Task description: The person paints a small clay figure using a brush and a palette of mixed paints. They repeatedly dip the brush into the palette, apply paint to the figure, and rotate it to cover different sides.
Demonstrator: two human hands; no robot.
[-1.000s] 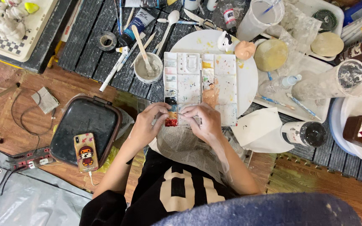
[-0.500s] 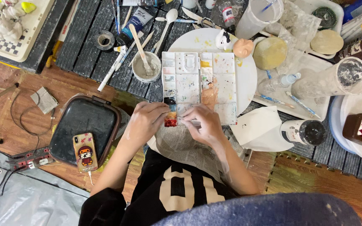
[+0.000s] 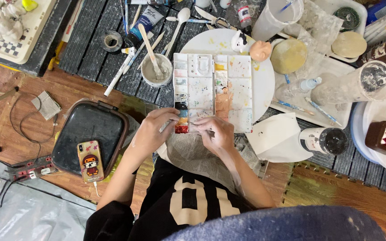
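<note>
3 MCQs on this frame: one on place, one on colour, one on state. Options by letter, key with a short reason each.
1. Where does the phone lie?
A. on the black case
B. on the round white plate
C. in the paint cup

2. What colour is the paint in the palette well at the left hand?
A. green
B. red
C. purple

3. How does the stick in the paint cup stand?
A. flat beside the cup
B. snapped in two
C. in the cup, leaning over its rim

Key: 1 A, the phone rests on the case's lower part. 2 B, the well by the fingertips is red. 3 C, one end is in the cup and the other sticks out up-left.
</note>
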